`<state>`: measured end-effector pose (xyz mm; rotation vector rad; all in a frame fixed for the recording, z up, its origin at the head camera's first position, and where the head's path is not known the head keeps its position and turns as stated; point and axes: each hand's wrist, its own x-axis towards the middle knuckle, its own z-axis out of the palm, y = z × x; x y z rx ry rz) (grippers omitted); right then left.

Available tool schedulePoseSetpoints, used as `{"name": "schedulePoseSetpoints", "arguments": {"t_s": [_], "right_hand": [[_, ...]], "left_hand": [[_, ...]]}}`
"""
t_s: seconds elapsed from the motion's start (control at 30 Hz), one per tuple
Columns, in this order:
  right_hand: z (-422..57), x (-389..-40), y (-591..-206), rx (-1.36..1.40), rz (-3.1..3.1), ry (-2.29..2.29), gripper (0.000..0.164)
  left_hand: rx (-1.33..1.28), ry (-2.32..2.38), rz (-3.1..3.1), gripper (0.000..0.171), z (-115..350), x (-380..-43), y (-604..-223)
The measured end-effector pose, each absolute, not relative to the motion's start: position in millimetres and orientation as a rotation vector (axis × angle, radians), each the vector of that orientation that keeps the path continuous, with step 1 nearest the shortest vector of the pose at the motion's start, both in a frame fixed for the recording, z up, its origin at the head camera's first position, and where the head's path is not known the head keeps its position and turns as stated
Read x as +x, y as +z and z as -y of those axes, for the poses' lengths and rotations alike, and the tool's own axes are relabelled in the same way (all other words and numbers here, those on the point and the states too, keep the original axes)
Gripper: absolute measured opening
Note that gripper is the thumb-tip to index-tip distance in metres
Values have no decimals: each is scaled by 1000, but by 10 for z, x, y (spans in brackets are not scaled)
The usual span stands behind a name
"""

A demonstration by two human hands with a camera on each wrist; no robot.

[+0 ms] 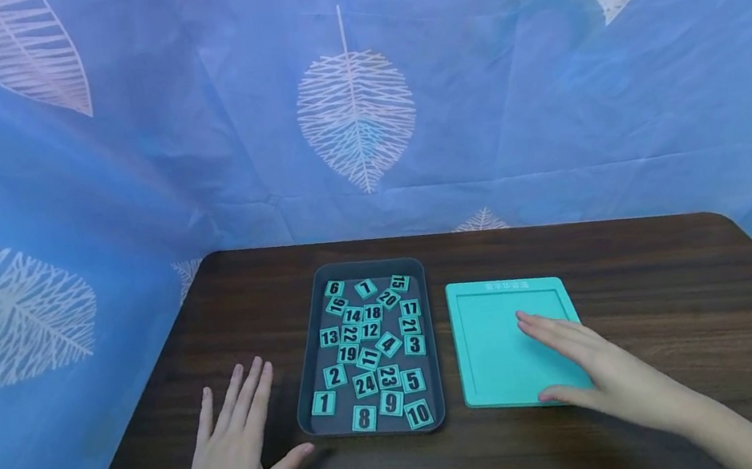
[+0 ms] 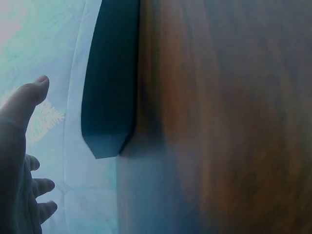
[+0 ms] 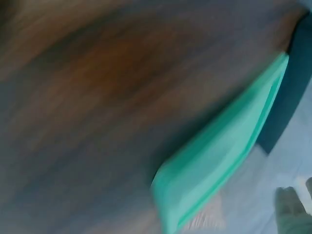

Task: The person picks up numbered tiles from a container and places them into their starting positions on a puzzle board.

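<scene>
A dark grey tray holds many loose square number tiles, turquoise with black digits, lying at mixed angles. To its right lies a flat turquoise puzzle board with a raised rim and pale lettering along its top. My left hand, fingers spread, is left of the tray and holds nothing. Over the board's right side is my right hand, fingers extended and nothing held; whether it touches the board I cannot tell. The left wrist view shows the tray's side, and the right wrist view shows the board's edge.
The dark brown wooden table has rounded far corners. Behind it and along the left hangs a blue cloth with white leaf prints.
</scene>
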<state>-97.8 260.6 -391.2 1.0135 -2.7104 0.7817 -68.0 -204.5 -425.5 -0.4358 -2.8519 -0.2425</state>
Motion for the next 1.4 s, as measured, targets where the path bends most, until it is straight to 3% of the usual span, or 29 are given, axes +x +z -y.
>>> {"name": "schedulePoseSetpoints", "arguments": {"t_s": [0.17,0.33,0.87,1.4], "right_hand": [[-2192,-1073,-4006,1057,2573,956,61],[-1770,-1143,-4041,1161,2546,1105,49],[-730,-1390,-4043,1264,2687,1279,36],[-170,-1486,-4196,1282,2802,1291,34]], "left_hand": [[-417,-280,2871,106,2002,-679,-4310],[-387,-315,2896,105,1919,-688,-4354],[-327,-391,2946,96,1747,-705,-4500],[-328,-430,2943,94,1700,-705,-4642]]}}
